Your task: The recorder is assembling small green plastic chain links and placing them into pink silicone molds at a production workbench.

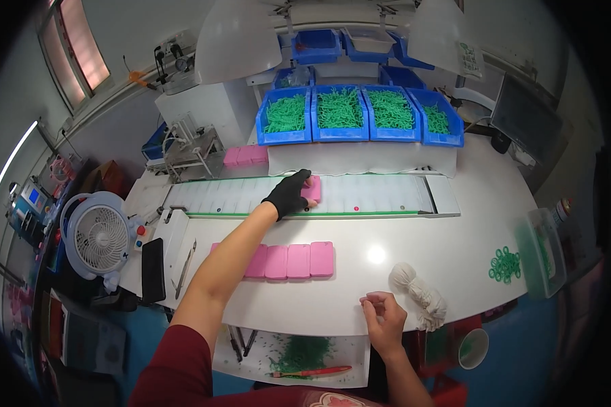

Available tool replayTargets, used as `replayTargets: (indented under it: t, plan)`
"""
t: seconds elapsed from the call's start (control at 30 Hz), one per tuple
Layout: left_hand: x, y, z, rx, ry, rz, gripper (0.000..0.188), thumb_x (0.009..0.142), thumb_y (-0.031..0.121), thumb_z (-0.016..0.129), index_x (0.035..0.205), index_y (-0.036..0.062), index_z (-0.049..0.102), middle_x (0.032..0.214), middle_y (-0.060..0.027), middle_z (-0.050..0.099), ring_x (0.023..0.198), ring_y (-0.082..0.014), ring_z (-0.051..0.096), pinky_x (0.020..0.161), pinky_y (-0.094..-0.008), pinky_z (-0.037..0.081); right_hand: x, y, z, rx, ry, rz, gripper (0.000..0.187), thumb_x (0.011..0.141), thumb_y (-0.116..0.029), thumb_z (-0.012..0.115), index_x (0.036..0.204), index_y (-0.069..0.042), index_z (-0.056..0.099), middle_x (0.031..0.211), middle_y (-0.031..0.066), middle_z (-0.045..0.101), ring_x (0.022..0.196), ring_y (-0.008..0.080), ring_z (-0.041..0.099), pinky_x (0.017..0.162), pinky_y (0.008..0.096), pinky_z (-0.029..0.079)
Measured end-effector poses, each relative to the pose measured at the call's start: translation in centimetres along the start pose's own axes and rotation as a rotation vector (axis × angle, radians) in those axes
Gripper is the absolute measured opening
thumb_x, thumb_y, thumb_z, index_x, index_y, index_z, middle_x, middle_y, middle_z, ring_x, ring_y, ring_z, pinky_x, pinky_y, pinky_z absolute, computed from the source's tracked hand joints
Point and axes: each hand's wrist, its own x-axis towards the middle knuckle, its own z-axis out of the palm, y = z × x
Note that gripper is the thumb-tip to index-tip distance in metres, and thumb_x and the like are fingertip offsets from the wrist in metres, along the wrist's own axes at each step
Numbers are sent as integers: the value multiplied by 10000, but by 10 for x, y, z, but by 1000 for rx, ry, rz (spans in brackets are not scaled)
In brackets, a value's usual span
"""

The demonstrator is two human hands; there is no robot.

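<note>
Stretched far forward, my left hand [290, 195] wears a black glove whose thumb and a fingertip are bare. Its fingers grip a pink block [313, 190] on the pale conveyor belt [380, 193]. A row of several pink blocks [299, 262] lies on the white table nearer to me, partly covered by my left forearm. My right hand [385, 320] is bare and hovers at the table's front edge, its fingers loosely bent and apart with nothing visible between them. Just beyond it lies a bundled off-white cloth [421, 296].
Blue bins [370, 141] of green pieces stand behind the belt, beside more pink blocks [246, 156]. At left are a fan [100, 234], a black phone-like slab [153, 270] and tweezers [185, 270]. Green rings [504, 264] lie near a clear tub [548, 261]. An open drawer [356, 363] holds a red-handled brush [316, 372].
</note>
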Motion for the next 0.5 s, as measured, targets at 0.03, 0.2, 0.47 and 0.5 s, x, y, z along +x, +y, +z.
replayTargets:
  t: [0.03, 0.2, 0.47, 0.5]
  plan:
    - [-1, 2, 0, 64, -4, -34, 701, 674, 183, 829, 1257, 39, 467, 1158, -132, 580, 1103, -271, 564, 949, -343, 442, 0, 0, -1, -29, 13, -11, 96, 868, 8, 616, 957, 28, 584, 866, 125, 692, 773, 188, 697, 683, 279, 552]
    - [-18, -18, 5, 240, 234, 97, 755, 744, 253, 799, 1349, 28, 406, 1330, -189, 491, 1260, -332, 474, 1054, -369, 375, 1, 3, -1, -67, 44, -34, 77, 874, 16, 609, 943, 34, 580, 850, 121, 688, 776, 177, 696, 687, 269, 550]
    - [-94, 66, 12, 182, 2, 230, 548, 737, 393, 786, 1103, 36, 589, 1145, -150, 562, 1072, -318, 558, 899, -387, 467, 9, 4, 5, 5, 34, -50, 76, 886, -4, 600, 947, 37, 582, 852, 138, 687, 771, 203, 702, 681, 287, 551]
    - [-100, 77, 20, 248, -48, 200, 656, 688, 462, 805, 1121, 20, 583, 1191, -165, 545, 1115, -326, 540, 923, -400, 463, 9, 5, 4, -3, 41, -51, 76, 886, -4, 600, 947, 37, 582, 852, 138, 687, 771, 203, 702, 681, 287, 551]
